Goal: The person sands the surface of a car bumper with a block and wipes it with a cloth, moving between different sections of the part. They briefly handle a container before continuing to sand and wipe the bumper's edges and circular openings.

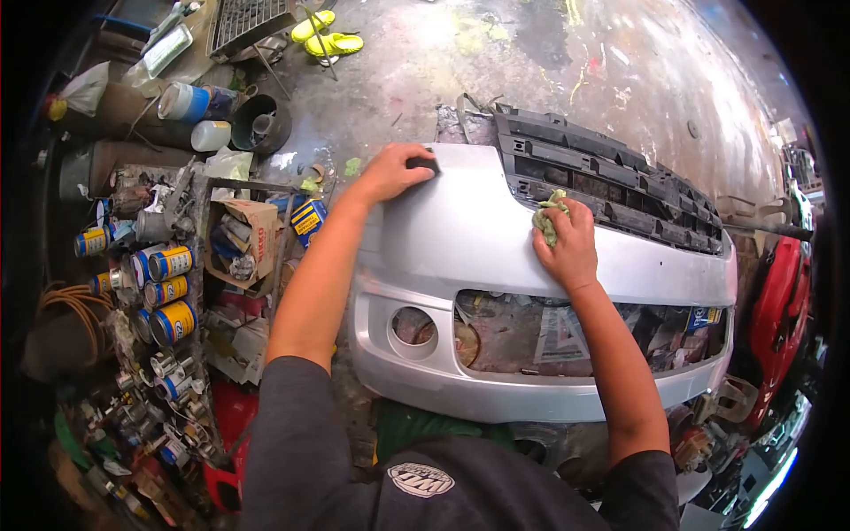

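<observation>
A silver car bumper [443, 226] lies across the middle of the view, with a round lamp opening and a wide lower opening. At its upper left corner is my left hand [396, 172], closed around a dark sanding block [425, 163] that touches the surface. My right hand [571, 243] grips a crumpled greenish cloth [551, 219] near the bumper's upper edge, beside the grille opening. A black plastic grille [611, 173] lies just behind that edge.
Paint cans [173, 320] crowd a rack on the left, next to a cardboard box [241, 243]. Yellow clogs [332, 42] stand on the stained floor [425, 62]. A dark bucket [261, 122] sits upper left. Red car parts [779, 301] are at the right.
</observation>
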A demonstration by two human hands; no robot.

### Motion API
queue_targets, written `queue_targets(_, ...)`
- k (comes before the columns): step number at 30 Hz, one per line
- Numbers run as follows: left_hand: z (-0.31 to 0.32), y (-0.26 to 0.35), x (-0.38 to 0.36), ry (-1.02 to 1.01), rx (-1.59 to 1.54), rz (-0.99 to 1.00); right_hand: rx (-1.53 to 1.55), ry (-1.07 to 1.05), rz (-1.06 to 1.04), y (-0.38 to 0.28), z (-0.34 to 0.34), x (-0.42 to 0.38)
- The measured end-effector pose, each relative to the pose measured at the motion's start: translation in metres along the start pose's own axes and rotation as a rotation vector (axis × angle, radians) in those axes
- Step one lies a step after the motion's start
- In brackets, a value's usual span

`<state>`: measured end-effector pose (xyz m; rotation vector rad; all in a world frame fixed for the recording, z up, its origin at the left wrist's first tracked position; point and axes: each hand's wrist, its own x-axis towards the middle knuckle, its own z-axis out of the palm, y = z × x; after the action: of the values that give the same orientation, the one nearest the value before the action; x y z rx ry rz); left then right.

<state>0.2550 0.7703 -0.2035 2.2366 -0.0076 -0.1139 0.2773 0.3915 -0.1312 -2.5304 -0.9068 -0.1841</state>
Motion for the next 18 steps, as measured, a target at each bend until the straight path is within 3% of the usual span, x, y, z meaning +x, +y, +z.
queue_targets(3, -0.009, -0.008, 0.001, -0.085, -0.092, -0.028, 0.017, -0.009, -0.017, 0.004, 0.001, -0.001)
queue_targets(4, -0.018, -0.019, -0.001, -0.145, -0.185, -0.12, 0.018, -0.001, -0.018, 0.004, 0.001, 0.001)
queue_targets(7, -0.029, -0.038, -0.019, -0.043, -0.109, -0.296, 0.011, 0.009, -0.017, 0.003, -0.001, 0.0)
queue_targets(11, -0.005, 0.014, 0.017, -0.249, -0.154, -0.037, -0.012, 0.006, -0.011, 0.002, 0.002, -0.001)
queue_targets(13, 0.018, 0.042, 0.03, -0.22, -0.035, 0.13, -0.009, 0.0, -0.01, 0.003, 0.002, 0.001)
queue_targets(16, 0.018, 0.032, 0.018, -0.148, -0.056, 0.083, 0.009, -0.022, -0.002, 0.0, 0.0, -0.001)
queue_targets(18, -0.002, -0.006, 0.004, -0.099, -0.097, -0.1, 0.004, -0.025, -0.002, 0.001, 0.001, 0.0)
